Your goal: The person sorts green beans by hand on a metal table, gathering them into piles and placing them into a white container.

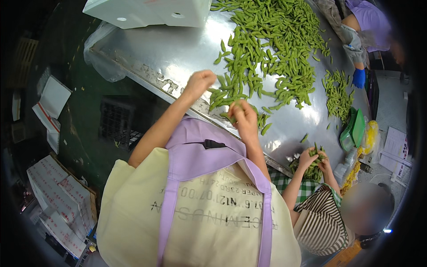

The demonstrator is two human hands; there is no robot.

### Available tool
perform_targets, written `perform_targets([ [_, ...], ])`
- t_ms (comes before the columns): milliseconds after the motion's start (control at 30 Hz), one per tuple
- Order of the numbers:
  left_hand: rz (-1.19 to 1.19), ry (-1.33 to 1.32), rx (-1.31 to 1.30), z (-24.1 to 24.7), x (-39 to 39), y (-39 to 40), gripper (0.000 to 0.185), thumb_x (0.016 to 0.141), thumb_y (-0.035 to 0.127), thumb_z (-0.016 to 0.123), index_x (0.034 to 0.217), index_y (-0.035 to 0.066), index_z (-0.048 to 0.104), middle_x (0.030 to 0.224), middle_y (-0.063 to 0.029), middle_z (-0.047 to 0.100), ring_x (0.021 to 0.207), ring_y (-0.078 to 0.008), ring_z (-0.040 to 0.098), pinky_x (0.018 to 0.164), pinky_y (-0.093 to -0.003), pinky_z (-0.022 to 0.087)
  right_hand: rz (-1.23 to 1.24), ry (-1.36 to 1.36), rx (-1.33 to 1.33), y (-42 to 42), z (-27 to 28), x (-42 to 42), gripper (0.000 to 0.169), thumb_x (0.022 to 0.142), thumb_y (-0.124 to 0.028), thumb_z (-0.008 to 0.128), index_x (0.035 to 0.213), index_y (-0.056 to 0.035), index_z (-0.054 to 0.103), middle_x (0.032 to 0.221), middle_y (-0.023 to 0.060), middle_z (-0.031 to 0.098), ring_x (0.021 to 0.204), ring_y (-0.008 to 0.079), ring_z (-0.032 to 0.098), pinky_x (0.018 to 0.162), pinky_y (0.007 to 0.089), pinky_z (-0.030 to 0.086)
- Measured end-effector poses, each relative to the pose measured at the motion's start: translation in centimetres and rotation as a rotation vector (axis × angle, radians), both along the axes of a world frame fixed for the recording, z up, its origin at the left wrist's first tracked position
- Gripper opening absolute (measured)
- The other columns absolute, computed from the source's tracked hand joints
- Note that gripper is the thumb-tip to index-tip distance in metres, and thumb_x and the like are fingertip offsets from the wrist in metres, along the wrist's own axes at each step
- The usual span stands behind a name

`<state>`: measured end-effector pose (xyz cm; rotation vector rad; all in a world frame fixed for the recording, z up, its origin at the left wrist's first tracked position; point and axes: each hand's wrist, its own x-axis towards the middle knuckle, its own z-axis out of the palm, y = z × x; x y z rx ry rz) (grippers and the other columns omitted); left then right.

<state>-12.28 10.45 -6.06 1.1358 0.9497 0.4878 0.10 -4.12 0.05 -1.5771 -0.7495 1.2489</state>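
A wide heap of green edamame pods (277, 50) covers much of the metal table (160, 50). My left hand (201, 81), curled up, is over the table at the left edge of the pods; it is blurred, and whether it holds anything does not show. Closer to the table's near edge, my right hand (243, 116) has its fingers closed round a few green pods (237, 111). Loose pods lie on the metal around and between both hands.
White foam box (146, 13) at the table's far left. Co-worker's hands (313, 158) hold pods at right; another person's blue-gloved hand (359, 78) is beyond a smaller pod pile (338, 95). Green basket (353, 130) on the right edge. Black crate (115, 121) below, left.
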Motion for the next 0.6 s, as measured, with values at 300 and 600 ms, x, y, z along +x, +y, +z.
perform_targets([
  [300,-0.344,-0.25,-0.46,-0.7,1.0,-2.5,0.027,0.088,0.019,0.053,0.063,0.011,0.047,0.053,0.006,0.037,0.043,-0.0038,0.028,0.039,-0.0205,0.02,0.189,-0.477,-0.093,0.8,-2.5,2.6,0.03,0.085,-0.03,0.062,0.082,0.0,0.059,0.058,0.0059,0.05,0.055,0.0098,0.043,0.051,0.0297,0.037],
  [600,-0.162,-0.427,-0.757,-0.3,2.4,-3.7,0.026,0.091,0.017,0.049,0.066,0.011,0.046,0.054,0.0061,0.036,0.041,-0.0036,0.026,0.038,-0.0189,0.021,-0.06,-0.072,-0.038,0.4,-3.5,1.8,0.023,0.086,-0.022,0.061,0.077,-0.0009,0.058,0.06,-0.0043,0.046,0.058,0.0046,0.038,0.051,0.0228,0.032],
])
